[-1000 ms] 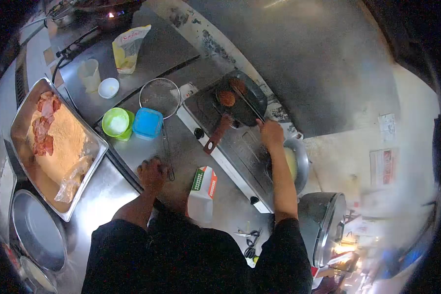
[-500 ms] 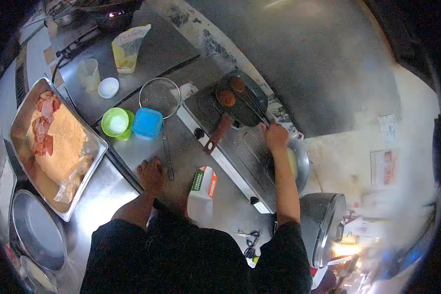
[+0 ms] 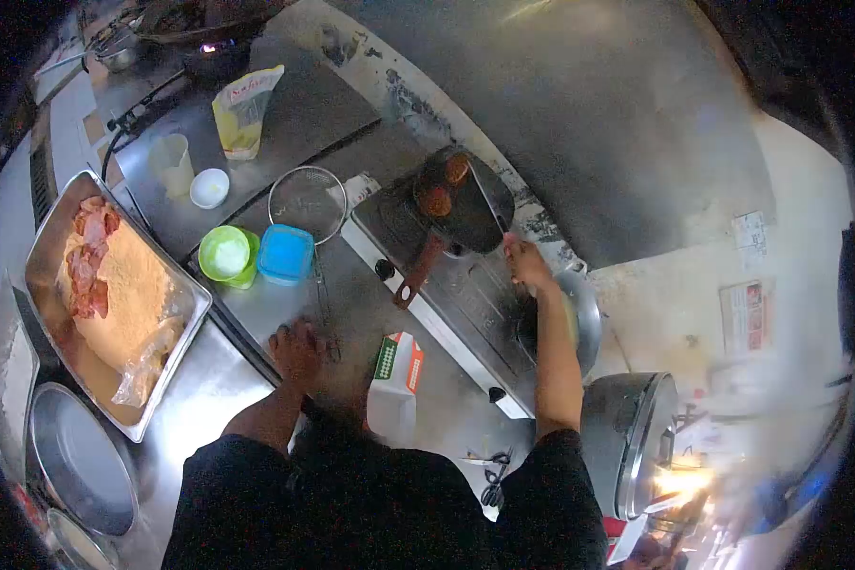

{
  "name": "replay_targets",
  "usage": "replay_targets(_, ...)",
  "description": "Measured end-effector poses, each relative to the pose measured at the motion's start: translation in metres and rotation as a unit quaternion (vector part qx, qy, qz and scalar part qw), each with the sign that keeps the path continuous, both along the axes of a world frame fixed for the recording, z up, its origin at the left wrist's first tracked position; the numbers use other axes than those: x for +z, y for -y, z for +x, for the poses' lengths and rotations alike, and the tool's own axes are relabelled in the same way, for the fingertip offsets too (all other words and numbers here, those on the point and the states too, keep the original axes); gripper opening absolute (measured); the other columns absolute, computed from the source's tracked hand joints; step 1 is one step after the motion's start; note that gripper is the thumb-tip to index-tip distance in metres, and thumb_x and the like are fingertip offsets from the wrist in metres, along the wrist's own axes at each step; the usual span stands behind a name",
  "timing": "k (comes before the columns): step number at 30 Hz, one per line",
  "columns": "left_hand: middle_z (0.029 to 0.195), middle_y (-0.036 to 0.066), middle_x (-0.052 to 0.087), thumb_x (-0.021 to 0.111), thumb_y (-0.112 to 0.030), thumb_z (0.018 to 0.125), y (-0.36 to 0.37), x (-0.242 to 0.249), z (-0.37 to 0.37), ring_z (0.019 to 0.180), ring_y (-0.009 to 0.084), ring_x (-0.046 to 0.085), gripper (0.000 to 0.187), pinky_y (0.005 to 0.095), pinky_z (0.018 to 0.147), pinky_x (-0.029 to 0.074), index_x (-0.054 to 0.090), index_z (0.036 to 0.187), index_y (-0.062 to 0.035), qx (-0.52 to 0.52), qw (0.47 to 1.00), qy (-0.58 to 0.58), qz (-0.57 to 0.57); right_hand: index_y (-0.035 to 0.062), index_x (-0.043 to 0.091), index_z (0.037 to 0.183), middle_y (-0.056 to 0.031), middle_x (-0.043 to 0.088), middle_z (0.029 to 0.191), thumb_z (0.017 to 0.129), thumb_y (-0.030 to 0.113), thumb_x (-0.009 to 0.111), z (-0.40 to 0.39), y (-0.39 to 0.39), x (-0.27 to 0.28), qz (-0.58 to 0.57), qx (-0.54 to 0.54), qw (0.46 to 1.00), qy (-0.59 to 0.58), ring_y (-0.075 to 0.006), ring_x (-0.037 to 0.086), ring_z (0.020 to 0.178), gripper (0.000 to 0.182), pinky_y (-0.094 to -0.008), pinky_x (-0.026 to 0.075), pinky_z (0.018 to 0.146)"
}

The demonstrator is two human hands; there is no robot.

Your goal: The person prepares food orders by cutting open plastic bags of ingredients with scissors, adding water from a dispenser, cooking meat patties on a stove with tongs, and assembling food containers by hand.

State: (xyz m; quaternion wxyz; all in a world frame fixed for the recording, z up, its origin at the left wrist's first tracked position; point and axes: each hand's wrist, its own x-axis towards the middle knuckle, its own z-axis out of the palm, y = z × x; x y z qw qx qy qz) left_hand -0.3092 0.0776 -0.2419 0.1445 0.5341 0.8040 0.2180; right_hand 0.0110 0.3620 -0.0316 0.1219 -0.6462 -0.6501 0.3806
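Observation:
My right hand [image 3: 526, 262] is closed round the end of long metal tongs [image 3: 492, 204], which reach into a dark frying pan [image 3: 475, 223] on the stove [image 3: 461, 304]. Two browned pieces lie in the pan, one [image 3: 435, 201] nearer its handle and one [image 3: 457, 169] beyond; the tongs' tips are too blurred to place. My left hand [image 3: 296, 351] rests on the steel counter with its fingers spread and holds nothing. Near it are the strainer's [image 3: 309, 205] handle and a paper box [image 3: 393, 385].
A metal tray [image 3: 201, 302] of orange crumbs and raw meat stands at the left, above a grey pan [image 3: 84, 461]. A green cup [image 3: 226, 255], a blue-lidded container [image 3: 285, 255] and scissors [image 3: 493, 465] lie about. A large pot [image 3: 603, 427] stands at the right.
My right hand has shifted slightly left with the tongs, whose angle in the pan has changed. My left hand stays on the counter. The whole view has shifted a little.

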Motion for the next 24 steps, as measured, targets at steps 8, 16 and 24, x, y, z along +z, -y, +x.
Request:
replay_targets(8, 0.097, 0.008, 0.062, 0.062, -0.036, 0.077, -0.002, -0.014, 0.002, 0.101, 0.0329, 0.051, 0.035, 0.0488, 0.090, 0.034, 0.061, 0.100, -0.0100, 0.014, 1.000, -0.012, 0.021, 0.0033, 0.056, 0.077, -0.0059, 0.050, 0.058, 0.092, 0.054, 0.047, 0.039, 0.003, -0.021, 0.010, -0.032, 0.997, 0.076, -0.0171, 0.050, 0.047, 0.054, -0.0309, 0.038, 0.044)
replay_targets(16, 0.090, 0.006, 0.060, 0.065, -0.033, 0.074, -0.001, -0.018, 0.004, 0.095, 0.0306, 0.051, 0.028, 0.0481, 0.087, 0.035, 0.060, 0.093, -0.0121, 0.024, 0.999, -0.009, 0.044, -0.0081, 0.062, 0.078, -0.0332, 0.060, 0.079, 0.094, 0.053, 0.039, 0.011, 0.033, -0.024, 0.205, 0.068, 0.935, 0.280, -0.0476, 0.061, 0.080, 0.068, -0.0499, 0.046, 0.073)
replay_targets(24, 0.089, 0.005, 0.059, 0.068, -0.032, 0.072, -0.003, -0.002, 0.004, 0.094, 0.0292, 0.051, 0.027, 0.0473, 0.084, 0.036, 0.058, 0.090, -0.0138, 0.035, 0.998, 0.010, 0.043, -0.0068, 0.061, 0.082, -0.0320, 0.061, 0.083, 0.094, 0.049, 0.040, -0.033, 0.064, 0.003, 0.244, 0.026, 0.911, 0.332, -0.0467, 0.059, 0.086, 0.061, -0.0519, 0.046, 0.077)
